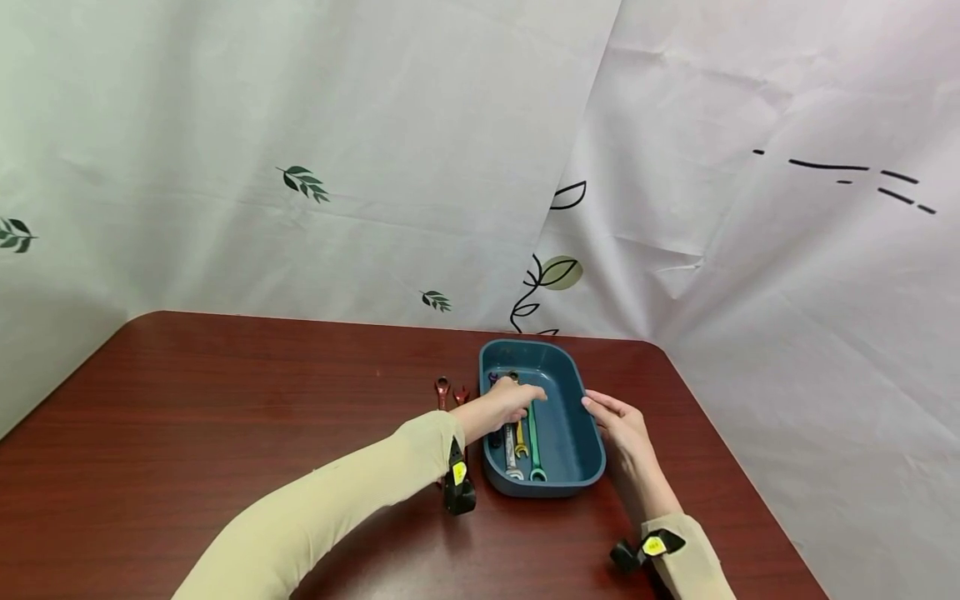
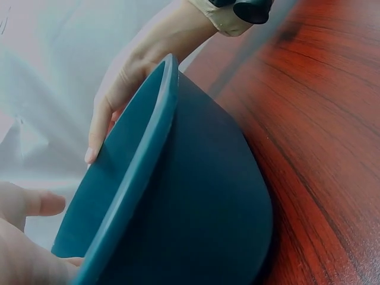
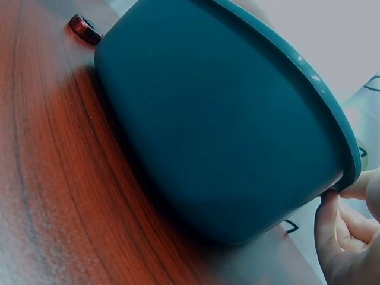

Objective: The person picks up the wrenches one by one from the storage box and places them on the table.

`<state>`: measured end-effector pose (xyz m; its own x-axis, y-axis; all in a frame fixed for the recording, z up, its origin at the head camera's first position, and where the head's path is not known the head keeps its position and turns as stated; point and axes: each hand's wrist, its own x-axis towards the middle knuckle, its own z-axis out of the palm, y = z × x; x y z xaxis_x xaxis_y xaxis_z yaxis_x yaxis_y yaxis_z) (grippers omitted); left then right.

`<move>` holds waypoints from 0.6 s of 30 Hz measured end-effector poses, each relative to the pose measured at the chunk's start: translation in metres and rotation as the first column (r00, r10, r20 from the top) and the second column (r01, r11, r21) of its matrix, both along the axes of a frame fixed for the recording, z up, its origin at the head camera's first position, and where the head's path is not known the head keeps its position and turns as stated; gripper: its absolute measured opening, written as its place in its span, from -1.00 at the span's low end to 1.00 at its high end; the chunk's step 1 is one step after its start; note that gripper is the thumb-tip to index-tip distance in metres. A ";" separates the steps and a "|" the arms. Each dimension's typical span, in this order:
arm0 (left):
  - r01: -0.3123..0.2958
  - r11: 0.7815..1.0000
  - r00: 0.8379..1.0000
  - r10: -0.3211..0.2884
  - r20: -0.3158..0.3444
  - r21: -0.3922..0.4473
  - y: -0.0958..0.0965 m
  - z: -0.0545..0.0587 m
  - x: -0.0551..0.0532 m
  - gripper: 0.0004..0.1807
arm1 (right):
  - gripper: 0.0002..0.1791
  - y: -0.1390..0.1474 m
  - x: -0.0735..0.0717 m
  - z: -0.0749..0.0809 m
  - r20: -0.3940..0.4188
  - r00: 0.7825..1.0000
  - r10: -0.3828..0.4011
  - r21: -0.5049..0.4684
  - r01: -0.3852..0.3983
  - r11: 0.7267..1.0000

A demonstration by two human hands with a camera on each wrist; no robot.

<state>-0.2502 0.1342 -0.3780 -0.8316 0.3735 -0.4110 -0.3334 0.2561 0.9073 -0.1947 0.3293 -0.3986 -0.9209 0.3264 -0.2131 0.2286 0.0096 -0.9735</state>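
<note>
A blue plastic tray stands on the table with several combination wrenches lying lengthwise in its left half. Among them are a green wrench, a yellow wrench and a silver wrench. My left hand reaches over the tray's left rim, above these wrenches. Its thumb is straight and apart from the fingers, whose tips are partly hidden behind the rim in the left wrist view. At the tray's right side, my right hand holds the rim between thumb and fingers.
Two red wrenches, one a ring-ended red wrench and one an open-ended red wrench, lie left of the tray, partly under my left forearm. The brown wooden table ends at a white patterned cloth behind.
</note>
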 end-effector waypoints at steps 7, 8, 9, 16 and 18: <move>-0.002 1.000 1.000 0.002 -0.003 -0.014 0.002 0.000 0.003 -0.24 | -0.41 0.000 0.000 0.000 -0.002 1.000 0.002 0.001 -0.002 1.000; -0.004 1.000 1.000 0.004 -0.005 -0.019 0.002 0.000 0.003 -0.24 | -0.40 0.000 0.000 0.000 -0.003 1.000 0.001 -0.001 -0.001 1.000; -0.005 1.000 1.000 0.005 -0.006 -0.022 0.003 0.000 0.003 -0.24 | -0.41 0.000 0.000 0.000 -0.002 1.000 0.001 -0.001 -0.001 1.000; 0.007 1.000 1.000 -0.007 0.015 -0.030 0.006 -0.002 0.005 -0.19 | -0.42 0.000 0.000 0.000 0.001 1.000 0.000 0.006 0.000 1.000; 0.011 1.000 1.000 -0.010 0.020 -0.029 0.006 -0.003 0.007 -0.22 | -0.42 0.000 0.000 0.000 0.000 1.000 0.001 -0.004 -0.001 1.000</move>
